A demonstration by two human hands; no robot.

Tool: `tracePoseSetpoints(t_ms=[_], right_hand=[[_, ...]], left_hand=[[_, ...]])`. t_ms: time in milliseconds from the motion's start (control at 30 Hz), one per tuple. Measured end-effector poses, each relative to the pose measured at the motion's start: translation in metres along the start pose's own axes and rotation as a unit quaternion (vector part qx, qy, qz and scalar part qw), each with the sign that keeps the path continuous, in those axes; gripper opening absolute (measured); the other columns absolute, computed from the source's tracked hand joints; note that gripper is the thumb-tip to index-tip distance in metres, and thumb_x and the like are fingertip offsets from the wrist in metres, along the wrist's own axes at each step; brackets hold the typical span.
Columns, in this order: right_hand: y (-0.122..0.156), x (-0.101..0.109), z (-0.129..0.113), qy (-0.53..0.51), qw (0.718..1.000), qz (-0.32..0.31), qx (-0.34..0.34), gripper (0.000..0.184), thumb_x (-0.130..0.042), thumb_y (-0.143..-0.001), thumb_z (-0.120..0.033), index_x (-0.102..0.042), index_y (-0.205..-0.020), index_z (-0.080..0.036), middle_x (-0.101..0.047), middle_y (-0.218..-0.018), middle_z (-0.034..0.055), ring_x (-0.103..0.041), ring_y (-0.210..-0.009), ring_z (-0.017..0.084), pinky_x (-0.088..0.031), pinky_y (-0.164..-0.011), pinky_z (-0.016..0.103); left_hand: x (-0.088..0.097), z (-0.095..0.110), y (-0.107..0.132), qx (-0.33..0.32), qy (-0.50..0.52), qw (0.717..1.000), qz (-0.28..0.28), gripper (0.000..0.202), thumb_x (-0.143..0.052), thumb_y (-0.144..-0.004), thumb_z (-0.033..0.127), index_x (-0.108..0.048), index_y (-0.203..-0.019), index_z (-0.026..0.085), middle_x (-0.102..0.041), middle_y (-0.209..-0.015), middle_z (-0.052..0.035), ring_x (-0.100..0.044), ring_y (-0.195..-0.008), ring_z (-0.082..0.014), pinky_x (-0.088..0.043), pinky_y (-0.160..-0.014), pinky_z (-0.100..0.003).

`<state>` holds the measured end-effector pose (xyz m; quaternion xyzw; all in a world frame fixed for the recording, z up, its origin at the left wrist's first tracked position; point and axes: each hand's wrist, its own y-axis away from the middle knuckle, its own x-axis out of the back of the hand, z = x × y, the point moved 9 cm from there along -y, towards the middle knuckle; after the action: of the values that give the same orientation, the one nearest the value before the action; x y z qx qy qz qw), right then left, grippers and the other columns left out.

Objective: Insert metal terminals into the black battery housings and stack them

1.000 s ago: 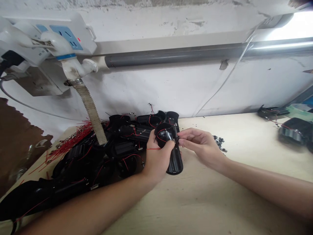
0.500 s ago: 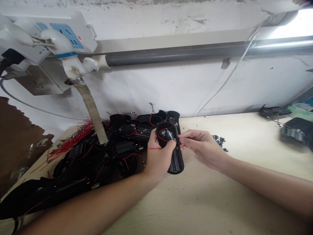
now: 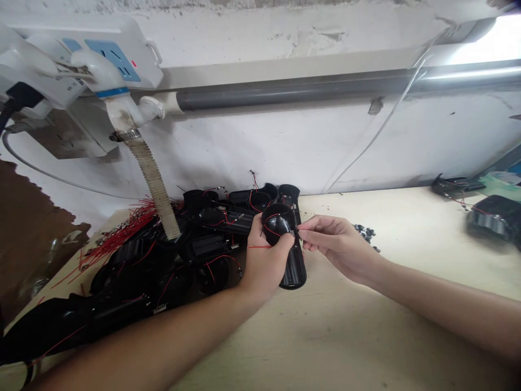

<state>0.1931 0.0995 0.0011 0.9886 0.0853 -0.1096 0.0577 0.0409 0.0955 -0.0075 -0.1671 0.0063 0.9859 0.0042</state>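
Observation:
My left hand (image 3: 268, 255) grips a long black plastic casing (image 3: 292, 270) with a rounded glossy end and thin red wires (image 3: 266, 246) on it. Its lower end extends below my hand and rests near the tabletop. My right hand (image 3: 336, 241) comes in from the right, its thumb and fingertips pinched at the casing's edge. Anything small between those fingertips is hidden. Behind my left hand lies a heap of similar black casings (image 3: 215, 231) with red wires.
A bundle of cut red wires (image 3: 118, 239) lies left of the heap, under a corrugated hose (image 3: 152, 184). Small black parts (image 3: 366, 233) sit on the pale wooden table (image 3: 366, 331). More black pieces (image 3: 494, 217) lie at the far right. A power strip (image 3: 101, 54) and grey pipe (image 3: 325, 89) run along the wall.
The view has shifted slightly. Both hands stay on the black casing in nearly the same grip, with only small movement at the right fingertips.

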Motion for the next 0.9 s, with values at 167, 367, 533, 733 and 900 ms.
tracePoseSetpoints(t_ms=[167,367,533,733,900], right_hand=[[-0.001,-0.001,0.000,-0.003,1.000,-0.008,0.002,0.027,-0.103,-0.071,-0.039,-0.086,-0.082,-0.022,-0.073,-0.078,0.0021,-0.065,-0.071,0.012,-0.048,-0.070,0.029],[0.003,0.002,-0.002,0.043,0.999,0.016,0.014,0.031,-0.102,-0.072,-0.044,-0.085,-0.084,-0.020,-0.075,-0.081,0.0039,-0.065,-0.073,0.015,-0.051,-0.072,0.033],[0.002,0.003,-0.001,0.034,0.999,0.016,0.008,0.031,-0.102,-0.071,-0.041,-0.083,-0.083,-0.020,-0.074,-0.081,0.0034,-0.062,-0.069,0.014,-0.048,-0.067,0.032],[-0.002,-0.010,0.009,-0.066,0.994,-0.080,-0.029,0.031,-0.101,-0.076,-0.032,-0.077,-0.093,-0.022,-0.068,-0.086,-0.0003,-0.059,-0.072,0.012,-0.047,-0.068,0.028],[0.000,-0.009,0.000,-0.027,0.994,-0.097,0.038,0.033,-0.092,-0.088,-0.032,-0.073,-0.114,-0.028,-0.068,-0.102,0.0014,-0.061,-0.090,0.016,-0.050,-0.079,0.029]], left_hand=[[0.000,0.001,0.001,0.005,-0.004,1.000,0.000,0.034,-0.076,-0.080,0.019,-0.059,-0.108,0.023,-0.068,-0.087,0.0024,-0.066,-0.068,-0.0133,-0.055,-0.066,-0.027],[-0.003,0.001,0.001,0.000,-0.006,1.000,-0.011,0.036,-0.076,-0.082,0.019,-0.057,-0.112,0.024,-0.071,-0.091,0.0013,-0.068,-0.072,-0.0144,-0.057,-0.068,-0.028],[-0.002,0.001,0.002,0.004,-0.013,1.000,-0.012,0.034,-0.075,-0.083,0.018,-0.057,-0.112,0.024,-0.069,-0.090,0.0023,-0.068,-0.069,-0.0136,-0.057,-0.067,-0.028],[-0.008,0.000,0.005,0.049,0.020,0.998,-0.038,0.035,-0.075,-0.079,0.025,-0.059,-0.111,0.024,-0.069,-0.083,0.0023,-0.065,-0.056,-0.0161,-0.057,-0.055,-0.032],[-0.011,0.009,0.006,-0.001,0.004,0.997,-0.071,0.037,-0.078,-0.079,0.025,-0.061,-0.112,0.023,-0.071,-0.101,-0.0013,-0.072,-0.085,-0.0197,-0.062,-0.076,-0.035]])
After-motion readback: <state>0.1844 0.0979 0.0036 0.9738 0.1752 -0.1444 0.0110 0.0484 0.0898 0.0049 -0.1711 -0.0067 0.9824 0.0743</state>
